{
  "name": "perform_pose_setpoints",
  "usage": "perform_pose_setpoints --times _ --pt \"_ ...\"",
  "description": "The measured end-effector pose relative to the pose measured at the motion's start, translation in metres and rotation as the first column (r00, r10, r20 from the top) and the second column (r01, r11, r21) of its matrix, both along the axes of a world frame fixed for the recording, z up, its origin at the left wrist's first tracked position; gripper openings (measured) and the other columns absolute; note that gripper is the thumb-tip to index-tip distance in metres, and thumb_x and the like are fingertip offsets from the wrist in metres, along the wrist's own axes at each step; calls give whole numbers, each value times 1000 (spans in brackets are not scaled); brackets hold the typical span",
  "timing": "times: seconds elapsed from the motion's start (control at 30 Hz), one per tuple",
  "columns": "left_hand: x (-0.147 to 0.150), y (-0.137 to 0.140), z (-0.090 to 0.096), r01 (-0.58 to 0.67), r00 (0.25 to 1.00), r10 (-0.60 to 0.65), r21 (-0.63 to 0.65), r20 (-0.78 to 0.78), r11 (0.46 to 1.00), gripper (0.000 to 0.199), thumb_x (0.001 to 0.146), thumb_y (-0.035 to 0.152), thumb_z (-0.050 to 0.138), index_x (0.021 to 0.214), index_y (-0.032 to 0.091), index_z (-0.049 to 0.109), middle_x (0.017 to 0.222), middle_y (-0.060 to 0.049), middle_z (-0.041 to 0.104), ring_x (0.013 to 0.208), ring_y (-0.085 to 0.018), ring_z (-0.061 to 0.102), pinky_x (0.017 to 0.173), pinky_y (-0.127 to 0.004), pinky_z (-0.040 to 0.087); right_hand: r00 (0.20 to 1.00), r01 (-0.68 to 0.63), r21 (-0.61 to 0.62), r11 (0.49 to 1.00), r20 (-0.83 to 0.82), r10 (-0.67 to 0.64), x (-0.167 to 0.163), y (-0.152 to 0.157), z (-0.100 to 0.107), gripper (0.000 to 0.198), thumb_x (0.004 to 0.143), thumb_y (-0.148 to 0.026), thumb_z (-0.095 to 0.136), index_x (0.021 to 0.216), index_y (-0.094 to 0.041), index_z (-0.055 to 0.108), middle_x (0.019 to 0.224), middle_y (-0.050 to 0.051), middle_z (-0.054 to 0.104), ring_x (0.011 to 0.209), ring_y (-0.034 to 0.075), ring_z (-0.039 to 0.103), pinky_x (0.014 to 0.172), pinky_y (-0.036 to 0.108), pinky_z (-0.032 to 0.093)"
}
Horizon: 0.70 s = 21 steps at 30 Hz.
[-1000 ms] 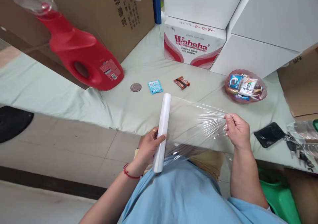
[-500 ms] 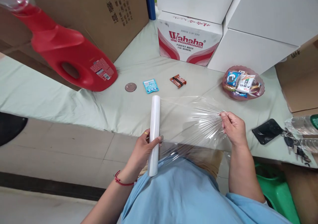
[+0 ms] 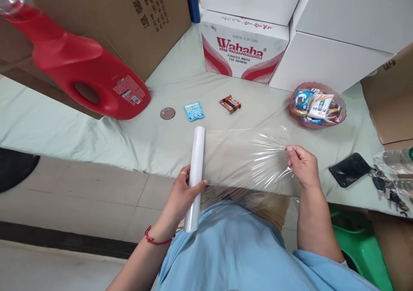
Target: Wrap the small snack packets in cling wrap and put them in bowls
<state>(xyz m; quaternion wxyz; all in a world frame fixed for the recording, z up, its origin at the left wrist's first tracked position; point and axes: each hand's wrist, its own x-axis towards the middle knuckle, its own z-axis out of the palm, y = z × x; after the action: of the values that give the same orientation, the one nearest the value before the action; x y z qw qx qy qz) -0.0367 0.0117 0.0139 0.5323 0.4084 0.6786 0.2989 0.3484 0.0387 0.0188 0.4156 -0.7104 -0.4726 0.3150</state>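
Observation:
My left hand (image 3: 184, 192) is closed around a white roll of plastic wrap (image 3: 196, 166), its thumb lying across the front. From the roll a clear sheet of plastic wrap (image 3: 238, 162) stretches to the right. My right hand (image 3: 302, 164) pinches the sheet's far edge, and creases fan out from those fingertips. Beyond the sheet, on the cloth, lie a brown round disc (image 3: 167, 113), a light blue packet (image 3: 194, 111) and an orange-brown wrapped snack (image 3: 230, 104).
A pink bowl of packaged snacks (image 3: 338, 114) stands at the right. Beside my right arm are a black pouch (image 3: 350, 170) and keys (image 3: 389, 190). A red jug (image 3: 93, 74) stands at the left; a Wahaha carton (image 3: 241, 52) and white boxes (image 3: 338, 54) are behind.
The roll and my left hand have shifted slightly left, drawing the sheet a little longer. My right hand stays in nearly the same place. The view has shifted slightly.

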Motion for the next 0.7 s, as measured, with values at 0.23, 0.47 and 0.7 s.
perform_pose_setpoints --times 0.23,0.47,0.7 --pt "-11 35 10 89 996 -84 131 -42 987 72 76 55 76 134 16 62 107 -6 74 95 -26 68 84 -38 55 995 17 -62 998 -93 -23 9 10 -18 52 87 -71 71 93 -20 75 53 -6 52 38 11 44 38 25 33" --pt "1 88 10 262 891 -168 175 -422 949 59 82 46 66 133 17 64 121 -12 75 107 -33 69 99 -45 54 995 11 -55 998 97 -6 15 36 -25 50 89 -69 64 92 -20 73 54 -5 55 41 13 48 44 28 37" --pt "20 91 12 355 701 -217 69 -679 932 52 94 38 55 140 14 58 134 -20 66 116 -39 68 94 -49 56 967 -7 -168 986 249 50 10 46 -32 50 90 -73 58 81 -24 66 53 -4 58 46 17 55 56 31 44"
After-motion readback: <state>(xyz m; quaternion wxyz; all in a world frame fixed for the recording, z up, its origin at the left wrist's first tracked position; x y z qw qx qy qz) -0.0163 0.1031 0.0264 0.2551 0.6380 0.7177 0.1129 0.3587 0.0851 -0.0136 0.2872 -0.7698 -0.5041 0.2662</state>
